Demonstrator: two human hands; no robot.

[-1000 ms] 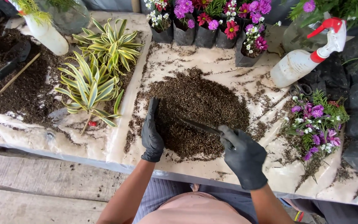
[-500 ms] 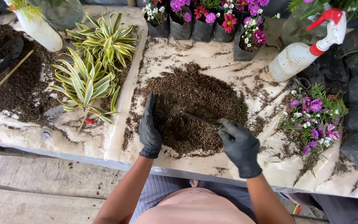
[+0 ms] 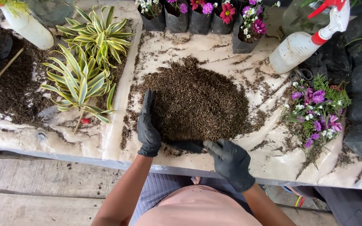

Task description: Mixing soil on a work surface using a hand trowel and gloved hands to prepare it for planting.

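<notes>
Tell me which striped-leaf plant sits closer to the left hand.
The nearer striped-leaf plant, whose leaf tips reach toward the gloved left hand at the soil pile. The other striped plant sits farther up the table, beyond it.

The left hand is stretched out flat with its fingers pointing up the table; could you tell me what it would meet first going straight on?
Probably the soil pile's left edge, which the left hand already touches.

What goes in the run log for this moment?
left hand: edge-on against soil pile | right hand: holds dark trowel at pile's near edge | table: soil-strewn

No packages, labels, signs or screens
</notes>
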